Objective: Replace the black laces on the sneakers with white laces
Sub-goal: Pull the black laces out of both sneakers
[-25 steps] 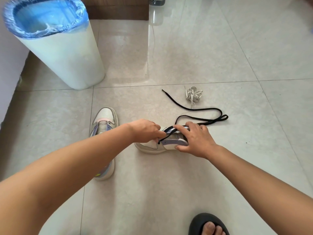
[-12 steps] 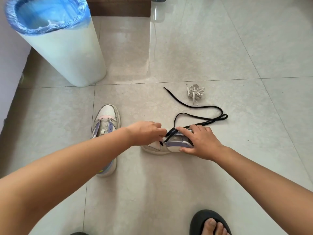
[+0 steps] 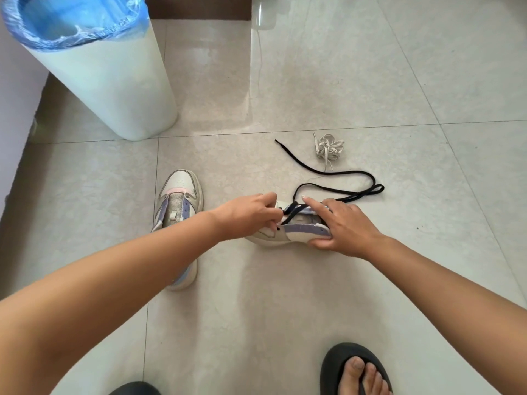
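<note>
A white and lilac sneaker [image 3: 288, 233] lies sideways on the tiled floor, toe to the left. My right hand [image 3: 343, 226] holds it around the heel end, thumb on the near side, index finger stretched over the top. My left hand [image 3: 251, 213] pinches the black lace [image 3: 295, 212] where it crosses the eyelets. The rest of that black lace [image 3: 336, 178] trails loose over the floor behind the shoe. A bundle of white laces [image 3: 329, 148] lies further back. The second sneaker [image 3: 179, 206] stands to the left with no lace in it, partly hidden by my left forearm.
A white bin [image 3: 108, 81] lined with a blue bag stands at the back left beside a wall. My foot in a black sandal [image 3: 356, 369] is at the bottom right, and another dark sandal tip [image 3: 134, 389] shows at the bottom edge.
The view has shifted slightly. My left hand has lifted a little with the black lace pinched, and my right index finger has stretched out over the top of the shoe.
</note>
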The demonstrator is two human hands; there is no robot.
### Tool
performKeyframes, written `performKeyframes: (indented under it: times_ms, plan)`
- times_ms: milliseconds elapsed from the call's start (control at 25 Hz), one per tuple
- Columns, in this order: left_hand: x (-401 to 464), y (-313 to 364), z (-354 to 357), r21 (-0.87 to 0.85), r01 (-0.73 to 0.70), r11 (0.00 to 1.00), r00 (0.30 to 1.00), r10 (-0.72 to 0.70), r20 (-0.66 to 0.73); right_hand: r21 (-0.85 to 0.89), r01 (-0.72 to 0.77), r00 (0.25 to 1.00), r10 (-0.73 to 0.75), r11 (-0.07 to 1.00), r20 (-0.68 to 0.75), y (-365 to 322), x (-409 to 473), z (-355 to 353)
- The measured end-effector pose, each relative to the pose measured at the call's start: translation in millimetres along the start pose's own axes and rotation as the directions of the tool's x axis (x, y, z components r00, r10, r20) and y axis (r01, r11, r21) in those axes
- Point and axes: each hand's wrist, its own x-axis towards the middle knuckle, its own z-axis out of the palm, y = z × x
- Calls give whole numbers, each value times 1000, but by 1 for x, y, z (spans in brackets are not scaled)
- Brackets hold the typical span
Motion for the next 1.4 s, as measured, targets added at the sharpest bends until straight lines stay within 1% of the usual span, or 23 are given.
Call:
performKeyframes:
  times_ms: [80,160,200,240,280,320,360,400,440,480,520,600,680,800,840,920,1000,1080,1160,1240,1280,1400]
  plan:
    - [-7,0,0,-208,105,972,994,-111,-17,8,77,996,-77,997,-41,10,0,-3]
    - [-10,2,2,-368,250,896,967,-247,56,-15,133,991,-133,991,-28,16,-1,0]
    - [-9,0,5,-371,310,875,951,-288,115,-25,141,990,-142,990,-14,15,0,2]
    - [-7,0,8,-326,348,879,936,-308,169,-41,136,991,-136,990,-1,12,1,3]
    - [-5,2,11,-189,335,923,934,-298,196,-60,120,993,-119,991,19,9,2,4]
    - [-2,3,16,-5,265,964,951,-260,165,-72,102,994,-99,992,41,5,2,4]
    - [2,5,20,184,155,971,976,-179,126,-78,83,996,-79,993,50,1,3,4]
    - [4,9,23,325,74,943,983,-123,134,-84,62,997,-58,995,51,-1,5,3]
    - [5,16,26,447,26,894,989,-88,119,-91,44,998,-39,995,55,-3,6,3]
    - [9,21,28,540,-14,842,993,-52,108,-96,28,998,-22,995,58,-4,6,2]
    - [11,23,31,592,-52,804,993,-22,117,-99,20,998,-15,995,55,-5,6,3]
    - [14,26,32,648,-99,755,990,8,143,-98,13,999,-9,995,48,-6,6,4]
    - [13,24,29,718,-93,690,993,17,113,-91,-15,998,19,996,52,-5,7,5]
    - [8,15,24,780,-74,622,997,23,76,-39,-87,994,89,995,56,-5,12,6]
    - [5,10,20,780,-65,623,998,30,59,-26,-98,993,100,995,60,-4,11,7]
    - [1,-8,12,756,-39,654,995,97,-32,22,-110,993,108,994,45,4,7,5]
    - [-3,-20,2,731,-49,680,985,155,-78,74,-88,996,88,993,12,14,-1,3]
    - [-4,-22,0,728,-103,678,975,213,-60,53,-72,997,71,996,22,18,-5,2]
    - [0,-13,9,710,-114,695,978,204,-43,-25,-90,994,91,996,65,14,-6,3]
    - [9,-2,23,696,-131,706,979,203,-21,-61,-104,992,108,993,68,7,-4,5]
    - [14,3,29,705,-150,693,981,195,16,-57,-115,990,119,992,70,4,-4,5]
    - [25,16,43,774,-175,609,984,134,117,-52,-135,989,138,989,51,-1,-2,7]
